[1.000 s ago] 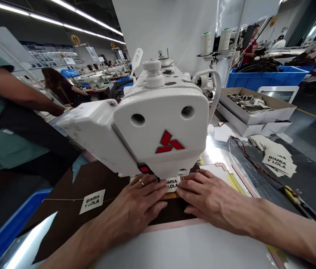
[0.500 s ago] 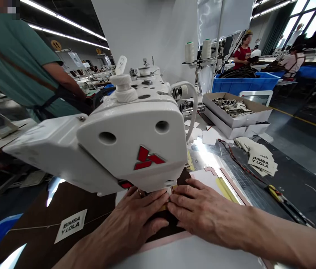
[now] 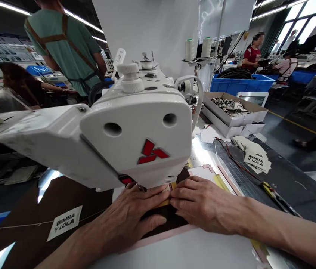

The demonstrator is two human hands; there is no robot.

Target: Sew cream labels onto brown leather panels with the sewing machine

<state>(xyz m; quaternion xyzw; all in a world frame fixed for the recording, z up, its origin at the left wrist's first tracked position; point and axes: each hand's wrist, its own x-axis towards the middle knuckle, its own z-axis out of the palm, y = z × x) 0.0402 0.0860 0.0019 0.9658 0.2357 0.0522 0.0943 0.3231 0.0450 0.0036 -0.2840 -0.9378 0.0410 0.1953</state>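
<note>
A white sewing machine head (image 3: 135, 127) with a red three-diamond logo fills the middle of the view. Just under its front, my left hand (image 3: 131, 218) and my right hand (image 3: 203, 205) lie flat, fingertips nearly touching, pressing on dark brown material (image 3: 172, 218) and a yellowish strip under the machine. A ring sits on my left hand. The needle area is hidden by the machine head. A white "BIMBA Y LOLA" label (image 3: 64, 223) lies sewn on the brown material to the left.
A stack of loose labels (image 3: 254, 158) lies at the right, beyond a red-black cable (image 3: 236, 162). Open cardboard boxes (image 3: 235, 112) and a blue crate (image 3: 244, 82) stand behind. Two thread cones (image 3: 198, 48) rise at the back. A person in a green shirt (image 3: 65, 48) stands at left; others sit further off.
The view has shifted, so the label under the machine is now hidden. My hands stay pressed together under the machine head. The person in green has moved farther away at left.
</note>
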